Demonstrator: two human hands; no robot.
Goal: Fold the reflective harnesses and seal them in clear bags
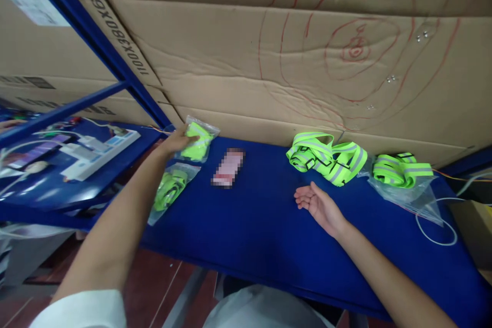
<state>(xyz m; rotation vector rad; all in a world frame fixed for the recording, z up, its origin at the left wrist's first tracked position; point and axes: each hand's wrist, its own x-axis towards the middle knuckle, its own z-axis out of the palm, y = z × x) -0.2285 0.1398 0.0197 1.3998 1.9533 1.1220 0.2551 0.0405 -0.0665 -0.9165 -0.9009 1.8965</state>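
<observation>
At the back left of the blue table, my left hand grips the side of a see-through bag of neon-green reflective strap, its thumb lying over the plastic. Just in front of it lies a second bagged reflective strap. My right hand hovers over the middle right of the table, palm turned inward, fingers loosely curled and holding nothing. Beyond those fingertips is a loose heap of green reflective straps with black buckles. Further right, another strap bundle rests on a plastic bag.
A blurred-out, phone-shaped item lies on the blue table. Behind stands a cardboard wall with red rings drawn on it. A power strip sits on the left table. A white cable loops at right.
</observation>
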